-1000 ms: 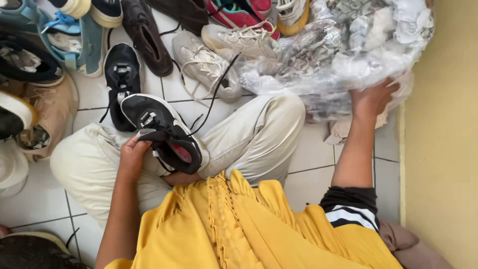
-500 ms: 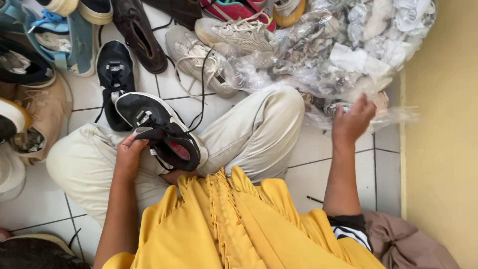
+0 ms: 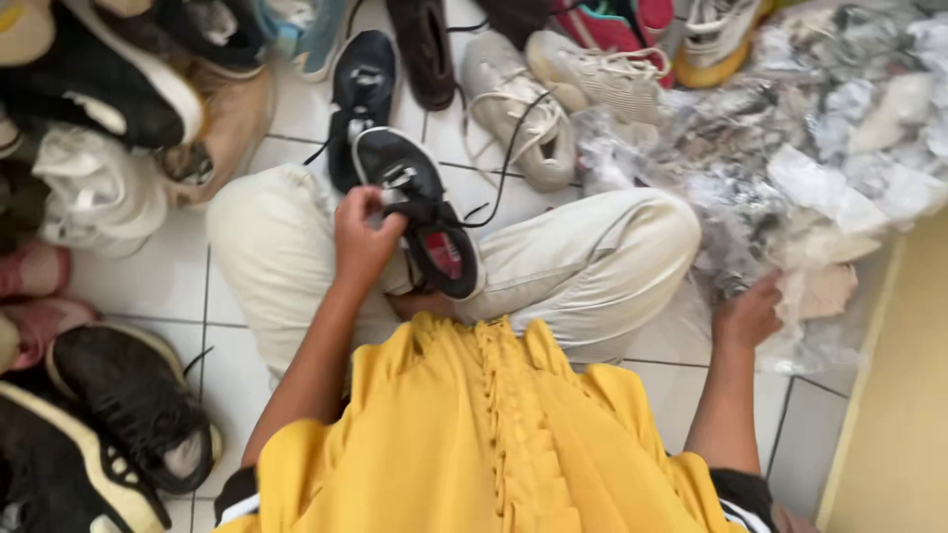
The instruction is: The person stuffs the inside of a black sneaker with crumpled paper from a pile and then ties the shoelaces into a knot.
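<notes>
I sit cross-legged on a white tiled floor (image 3: 168,281) in cream trousers and a yellow top. My left hand (image 3: 361,240) grips a black sneaker (image 3: 425,217) with a red insole and a white sole edge, held over my lap with its lace trailing. My right hand (image 3: 749,314) rests low on the floor at the edge of a clear plastic bag (image 3: 790,168) filled with crumpled white paper. Its fingers touch the plastic and paper; whether they grip it is unclear.
Many shoes surround me: a second black sneaker (image 3: 357,87), beige sneakers (image 3: 513,109), a red shoe (image 3: 612,20), black and white shoes at the left (image 3: 99,89) and lower left (image 3: 109,424). A yellow wall (image 3: 904,395) stands at the right.
My right hand came down from the top of the plastic bag to its lower edge near the floor. The view shifted right; the black sneaker stays in my left hand.
</notes>
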